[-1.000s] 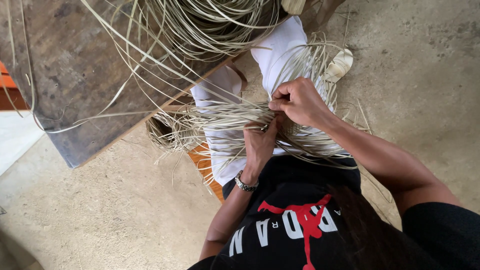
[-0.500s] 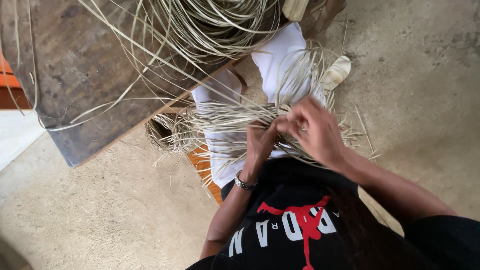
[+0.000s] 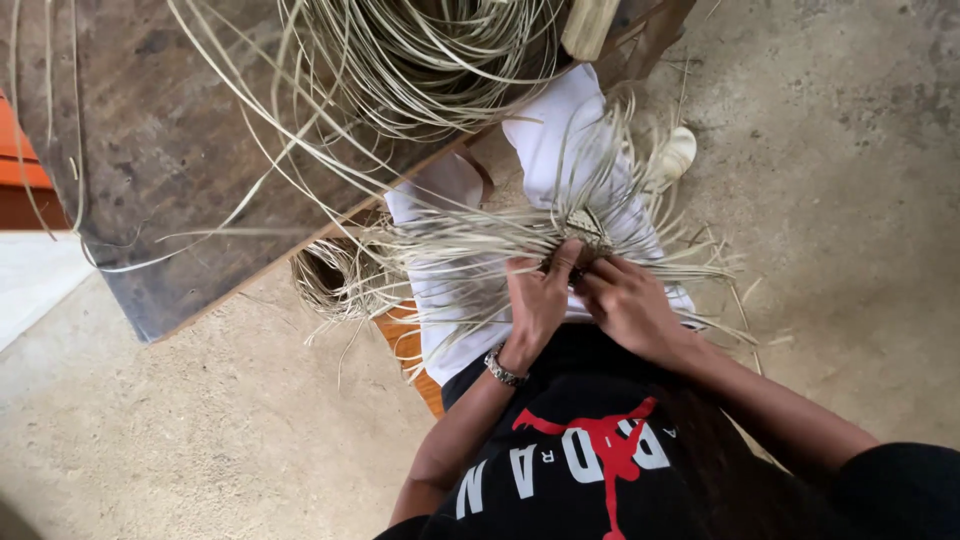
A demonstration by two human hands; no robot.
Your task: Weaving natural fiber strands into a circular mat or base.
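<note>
Both hands pinch the small woven start [image 3: 585, 232] on the lap: left hand [image 3: 535, 305] and right hand [image 3: 625, 305] meet just below it. Loose straw strands [image 3: 440, 245] fan mostly leftward, toward the coiled reed bundle [image 3: 430, 60] on the wooden table [image 3: 150, 170].

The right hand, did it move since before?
Yes. The right hand came down and in toward the left hand, lower against the white trousers.

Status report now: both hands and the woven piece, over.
Left hand and right hand both gripping woven straw piece on lap. Loose strands fanned around; nothing blocking.
</note>
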